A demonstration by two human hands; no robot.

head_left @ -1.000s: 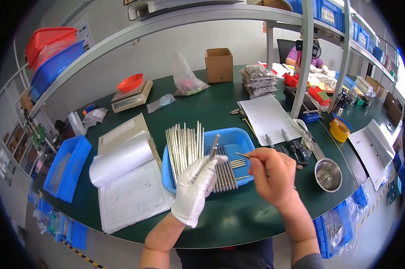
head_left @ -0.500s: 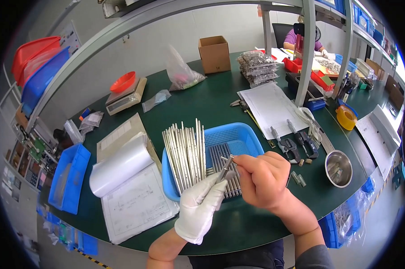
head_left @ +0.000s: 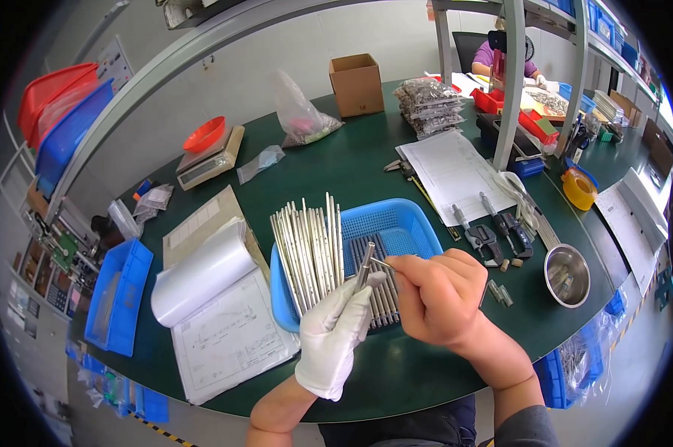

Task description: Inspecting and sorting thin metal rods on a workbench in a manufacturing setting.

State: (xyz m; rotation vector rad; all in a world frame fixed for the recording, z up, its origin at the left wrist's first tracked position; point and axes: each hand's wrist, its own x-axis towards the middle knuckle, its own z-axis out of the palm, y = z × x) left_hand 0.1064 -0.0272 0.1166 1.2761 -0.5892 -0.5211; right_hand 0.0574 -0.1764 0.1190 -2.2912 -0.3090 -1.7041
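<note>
My left hand (head_left: 327, 344), in a white glove, is closed around a slim metal rod (head_left: 366, 267), whose upper end points up and away from me. Bare, my right hand (head_left: 442, 296) pinches a thin metal pin (head_left: 382, 263); its tip is at the rod's upper end, and I cannot tell whether it touches. Below and beyond both hands sits a blue perforated basket (head_left: 415, 212). Long silvery rods (head_left: 307, 253) lean in its left part, and darker grey rods (head_left: 385, 302) lie in a row at its middle, partly hidden by my hands.
Left of the basket lie drawings (head_left: 228, 350) and a blue bin (head_left: 118, 298). On the right are two micrometers (head_left: 485, 242), small cylinders (head_left: 500, 293) and a steel bowl (head_left: 567, 276). Farther back stand a scale (head_left: 211, 160), a carton (head_left: 356, 86) and stacked bags (head_left: 428, 108). Another person sits far right.
The rod in my left hand has turned more upright. The pin, which crossed the rod's end before, now meets it from the right side. Both hands keep their grip.
</note>
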